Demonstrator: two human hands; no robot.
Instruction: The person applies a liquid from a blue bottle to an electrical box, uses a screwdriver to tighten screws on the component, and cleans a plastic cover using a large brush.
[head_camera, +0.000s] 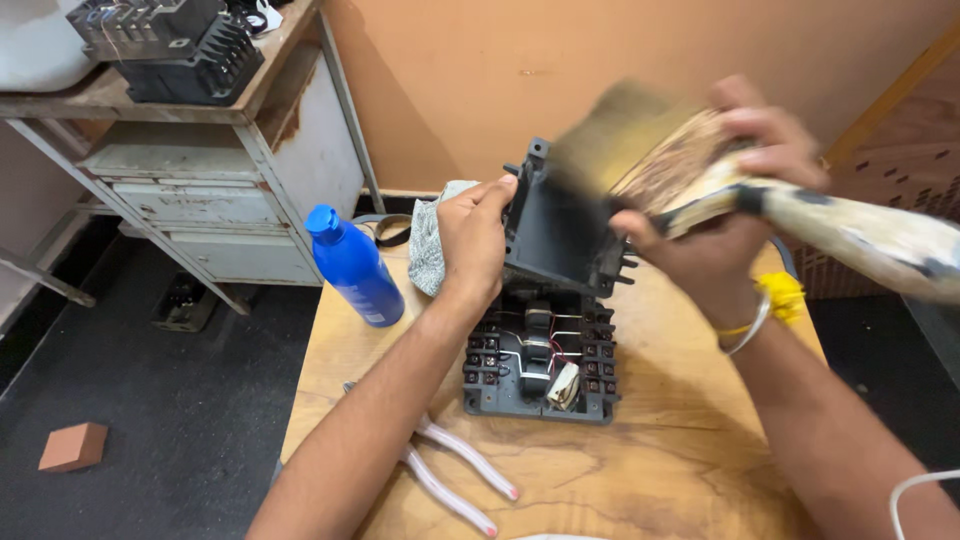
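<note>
Left hand is wrapped round the left edge of a dark plastic cover, fingers curled over its top rim, thumb side toward the camera. Grip is closed tight on it. The cover is held up, tilted, w/ its hollow side facing right, just above a dark grey electrical unit that lies open on the wooden table. Inside the unit: small coils, thin red & white wires, rows of terminals along both sides.

Right hand is closed round a wide paintbrush, fingers over the top, thumb underneath, near the metal band. Bristles are blurred, sitting at the cover's upper right edge; can't tell if they touch it. The brush's pale, stained handle runs off to the right. A yellow thread & a thin bangle sit on the right wrist.

Blue plastic bottle w/ a blue cap stands on the table's left edge, near the left forearm. A grey cloth is bunched behind the left hand. Pliers w/ pale pink grips lie on the table under the left forearm. Off the table, left: a worn metal shelf unit w/ black electrical parts on top, a reddish brick on the dark floor.
</note>
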